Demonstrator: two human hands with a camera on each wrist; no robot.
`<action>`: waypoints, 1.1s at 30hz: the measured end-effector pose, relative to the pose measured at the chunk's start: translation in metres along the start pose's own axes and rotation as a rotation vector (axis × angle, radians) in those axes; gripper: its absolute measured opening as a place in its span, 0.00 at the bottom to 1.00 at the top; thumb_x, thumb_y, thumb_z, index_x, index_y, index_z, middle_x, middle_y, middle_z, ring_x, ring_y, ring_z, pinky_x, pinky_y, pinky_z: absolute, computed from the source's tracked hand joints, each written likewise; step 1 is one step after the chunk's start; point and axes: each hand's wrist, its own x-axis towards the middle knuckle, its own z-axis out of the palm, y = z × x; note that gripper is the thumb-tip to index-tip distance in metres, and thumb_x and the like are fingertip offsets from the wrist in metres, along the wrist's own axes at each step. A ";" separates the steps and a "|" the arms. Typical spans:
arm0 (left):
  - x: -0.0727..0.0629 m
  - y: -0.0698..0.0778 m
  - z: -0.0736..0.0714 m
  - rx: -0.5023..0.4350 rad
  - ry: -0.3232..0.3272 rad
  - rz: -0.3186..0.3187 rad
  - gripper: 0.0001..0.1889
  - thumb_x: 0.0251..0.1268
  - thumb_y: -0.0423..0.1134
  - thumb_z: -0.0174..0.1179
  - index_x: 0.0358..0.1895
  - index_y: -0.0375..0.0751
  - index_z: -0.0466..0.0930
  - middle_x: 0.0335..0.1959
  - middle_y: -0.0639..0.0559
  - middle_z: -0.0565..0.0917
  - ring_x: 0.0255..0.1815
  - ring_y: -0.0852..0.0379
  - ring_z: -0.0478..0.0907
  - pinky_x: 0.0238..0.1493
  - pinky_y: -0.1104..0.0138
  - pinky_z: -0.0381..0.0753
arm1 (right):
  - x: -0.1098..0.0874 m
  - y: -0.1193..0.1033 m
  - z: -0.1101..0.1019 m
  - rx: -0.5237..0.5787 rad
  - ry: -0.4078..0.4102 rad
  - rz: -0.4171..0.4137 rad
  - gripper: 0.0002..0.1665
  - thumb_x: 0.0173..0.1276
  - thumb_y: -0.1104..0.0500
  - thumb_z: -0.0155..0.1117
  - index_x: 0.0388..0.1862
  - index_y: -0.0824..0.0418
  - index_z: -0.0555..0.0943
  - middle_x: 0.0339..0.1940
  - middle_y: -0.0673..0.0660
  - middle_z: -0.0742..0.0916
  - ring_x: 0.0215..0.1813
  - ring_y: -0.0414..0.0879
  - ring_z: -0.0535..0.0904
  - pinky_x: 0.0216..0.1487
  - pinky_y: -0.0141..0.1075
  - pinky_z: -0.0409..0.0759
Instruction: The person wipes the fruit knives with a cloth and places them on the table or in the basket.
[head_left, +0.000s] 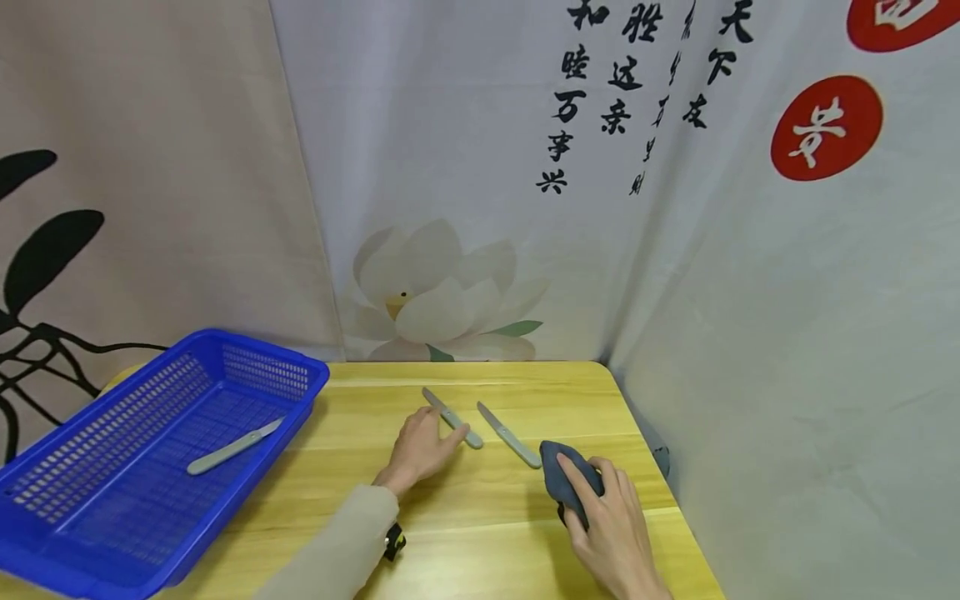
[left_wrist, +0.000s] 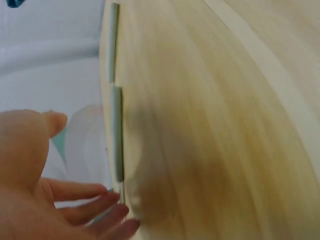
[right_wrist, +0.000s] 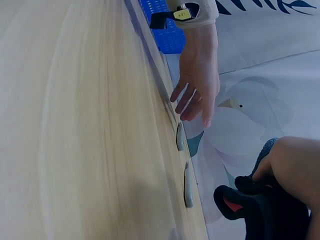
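Two small knives with pale grey-green handles lie on the wooden table. My left hand (head_left: 422,450) reaches over the left knife (head_left: 468,435); its fingers overlap that knife in the head view. In the left wrist view the fingers (left_wrist: 95,207) are loosely extended, with nothing gripped, close to the knife's blade end. The other knife (head_left: 510,437) lies to the right, roughly parallel. My right hand (head_left: 617,533) grips a bunched dark blue-grey cloth (head_left: 564,479) near that knife's handle end. In the right wrist view a dark strap hides much of the cloth (right_wrist: 266,150).
A blue plastic basket (head_left: 296,417) stands at the table's left, with a third knife (head_left: 234,447) lying inside it. Hanging cloth with printed writing (head_left: 480,167) borders the table at the back and right. The wooden tabletop (head_left: 487,542) extends between the hands.
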 end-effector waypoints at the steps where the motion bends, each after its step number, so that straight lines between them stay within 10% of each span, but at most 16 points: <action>1: 0.002 0.001 0.004 0.031 0.022 -0.008 0.35 0.83 0.58 0.66 0.65 0.21 0.85 0.75 0.23 0.79 0.75 0.23 0.78 0.76 0.33 0.79 | -0.001 0.000 0.000 0.000 -0.004 0.009 0.46 0.59 0.64 0.83 0.78 0.45 0.84 0.59 0.66 0.87 0.44 0.53 0.75 0.48 0.48 0.77; 8: 0.011 0.004 0.024 0.292 0.145 -0.041 0.33 0.78 0.66 0.68 0.22 0.41 0.82 0.53 0.32 0.88 0.53 0.33 0.82 0.55 0.41 0.85 | -0.007 0.001 0.000 -0.008 -0.023 0.036 0.46 0.59 0.64 0.84 0.78 0.45 0.85 0.59 0.66 0.87 0.46 0.55 0.78 0.47 0.49 0.77; 15: 0.019 0.000 0.043 0.495 0.238 -0.018 0.35 0.65 0.68 0.78 0.37 0.32 0.91 0.45 0.37 0.89 0.43 0.39 0.81 0.44 0.46 0.83 | -0.006 0.000 0.001 -0.009 -0.043 0.048 0.46 0.58 0.64 0.86 0.77 0.45 0.85 0.60 0.66 0.87 0.47 0.56 0.79 0.49 0.51 0.79; 33: 0.014 -0.005 -0.001 0.323 0.056 0.011 0.12 0.63 0.24 0.77 0.48 0.29 0.92 0.39 0.36 0.87 0.34 0.43 0.83 0.33 0.51 0.90 | -0.001 -0.003 0.002 -0.005 -0.053 0.035 0.46 0.61 0.63 0.84 0.79 0.43 0.84 0.62 0.65 0.87 0.48 0.54 0.78 0.50 0.50 0.79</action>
